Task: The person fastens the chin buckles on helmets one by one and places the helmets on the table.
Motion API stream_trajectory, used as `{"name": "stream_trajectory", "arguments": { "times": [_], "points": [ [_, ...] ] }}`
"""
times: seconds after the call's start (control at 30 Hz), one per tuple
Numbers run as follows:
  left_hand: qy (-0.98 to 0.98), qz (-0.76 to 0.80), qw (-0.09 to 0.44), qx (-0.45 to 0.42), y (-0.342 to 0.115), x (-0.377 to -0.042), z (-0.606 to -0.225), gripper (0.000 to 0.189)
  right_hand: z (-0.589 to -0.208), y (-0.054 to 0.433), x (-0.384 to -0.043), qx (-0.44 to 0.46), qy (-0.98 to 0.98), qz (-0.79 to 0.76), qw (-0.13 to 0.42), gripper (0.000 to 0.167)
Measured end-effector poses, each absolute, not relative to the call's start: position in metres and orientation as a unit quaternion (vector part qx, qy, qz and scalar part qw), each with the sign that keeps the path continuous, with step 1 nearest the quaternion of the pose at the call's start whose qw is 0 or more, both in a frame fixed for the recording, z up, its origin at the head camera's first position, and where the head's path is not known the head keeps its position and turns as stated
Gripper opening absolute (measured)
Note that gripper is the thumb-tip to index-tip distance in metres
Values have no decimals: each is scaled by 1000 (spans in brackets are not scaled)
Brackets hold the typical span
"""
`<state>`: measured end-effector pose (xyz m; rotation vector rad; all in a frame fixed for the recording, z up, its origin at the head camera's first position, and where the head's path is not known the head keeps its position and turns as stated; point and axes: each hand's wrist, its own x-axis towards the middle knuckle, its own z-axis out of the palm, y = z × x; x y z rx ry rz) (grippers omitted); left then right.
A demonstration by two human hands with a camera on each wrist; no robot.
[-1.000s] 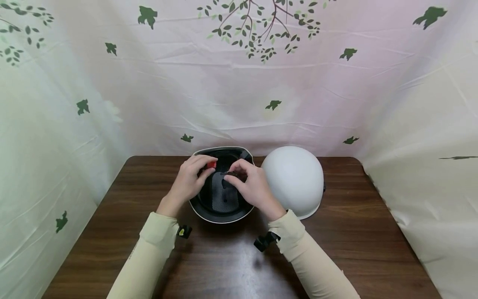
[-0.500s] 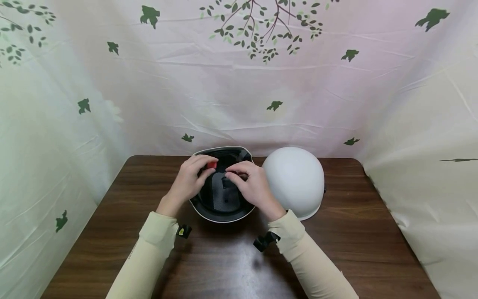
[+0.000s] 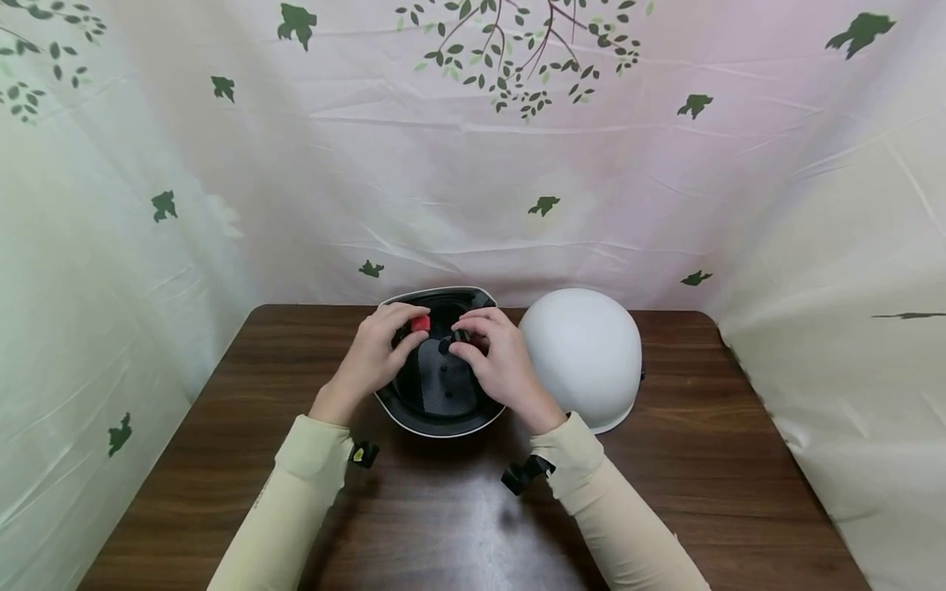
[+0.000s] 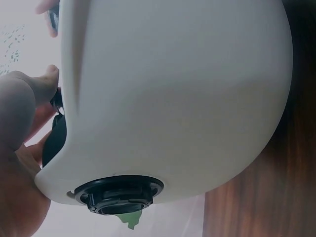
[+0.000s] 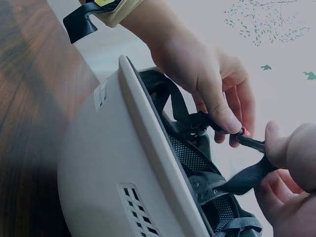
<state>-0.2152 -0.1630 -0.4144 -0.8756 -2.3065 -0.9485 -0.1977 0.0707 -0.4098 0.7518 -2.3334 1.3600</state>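
Observation:
A white helmet (image 5: 113, 148) with a black lining lies upturned on the table. My left hand (image 3: 377, 349) is over its left side, pinching a red buckle piece (image 3: 420, 323) on one chin strap between thumb and fingers. Opposite it, my right hand (image 3: 502, 361) pinches the black buckle piece (image 3: 460, 336) of the other strap. In the right wrist view that black strap (image 5: 249, 177) runs from the lining up to my right fingers, and the two buckle pieces are close together. The left wrist view shows mostly the helmet's outer shell (image 4: 182, 94) and a round black fitting (image 4: 118, 194).
A second white helmet (image 3: 581, 357) sits dome up, just right of the upturned one. Both are near the back edge of the dark wooden table (image 3: 458, 525). A pale curtain (image 3: 473, 180) with leaf and bird prints hangs behind and at the sides.
The fingers of my right hand have shifted and spread a little, so the black buckle piece between them shows more. My left hand has kept its pinch on the red piece.

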Motion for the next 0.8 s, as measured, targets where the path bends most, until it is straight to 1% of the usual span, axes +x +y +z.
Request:
{"name": "stream_trajectory", "arguments": {
  "times": [0.13,0.4,0.8],
  "points": [
    [-835,-365,246,-330,-164,-216,-416,31,-408,70,-197,261,-810,499,163,24],
    [-833,-374,232,-334,-167,-215,-419,29,-406,68,-194,262,-794,530,142,28],
    [-833,-377,222,-339,-168,-210,-416,34,-409,57,-196,239,-814,502,170,25]
  ]
}}
